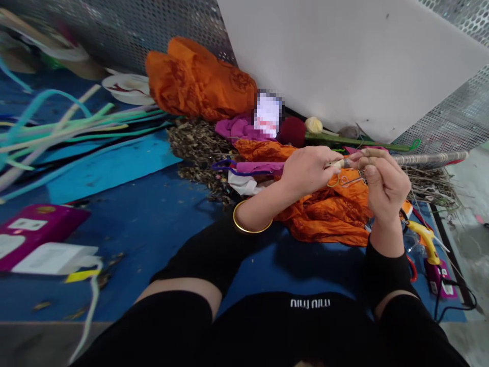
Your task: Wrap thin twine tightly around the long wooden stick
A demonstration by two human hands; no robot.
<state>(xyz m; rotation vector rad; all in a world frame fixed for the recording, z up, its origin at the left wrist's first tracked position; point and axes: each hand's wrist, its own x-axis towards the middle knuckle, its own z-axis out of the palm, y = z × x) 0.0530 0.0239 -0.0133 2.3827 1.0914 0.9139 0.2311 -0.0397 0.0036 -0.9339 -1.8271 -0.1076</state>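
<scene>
A long stick (431,159), banded with pale rings toward the right, runs across in front of me above a heap of orange cloth (324,219). My left hand (307,171) is closed around its middle. Left of that hand a purple wrapped part (257,167) with a dark blue loop (223,165) at its end sticks out, seemingly in line with the stick. My right hand (387,181) is pinched close beside the stick, fingertips near the left hand's; what lies between them is too small to make out. Thin thread (346,179) hangs below the fingers.
Dried plant matter (198,148) and an orange bundle (198,79) lie behind. A blurred phone (267,114) leans near a white board (344,61). Foam strips (57,127) and a purple power strip (42,234) are left; a yellow glue gun (426,239) is right.
</scene>
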